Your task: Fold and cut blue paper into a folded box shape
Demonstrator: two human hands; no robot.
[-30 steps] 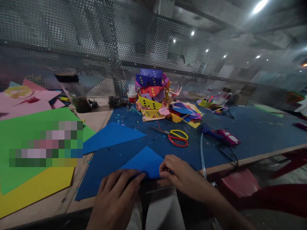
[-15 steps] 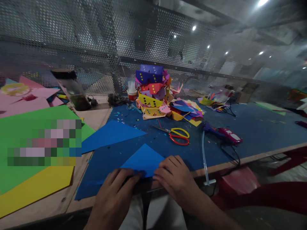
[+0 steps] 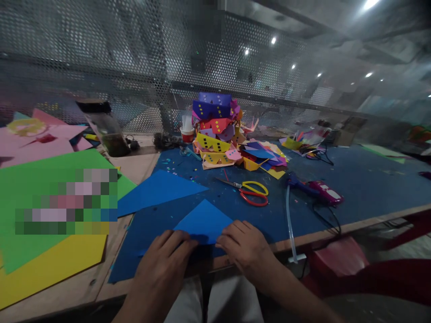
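Note:
A piece of bright blue paper lies at the front edge of the dark blue work surface, its pointed end facing away from me. My left hand grips its near left part, fingers curled and thumb tucked in. On the near right side, my right hand has its fingers closed at the paper's edge. Both hands partly cover the near edge. Just beyond lies another blue paper piece, with scissors with one yellow and one red handle to its right.
Decorated paper crowns are stacked at the back beside loose coloured paper. A purple glue gun with a glue stick lies right. Green sheets and yellow sheets cover the left, near a dark-lidded jar.
My left hand has shifted slightly up along the paper's near edge, and its fingers have curled over it. My right hand stays almost where it was. The whole view has shifted slightly.

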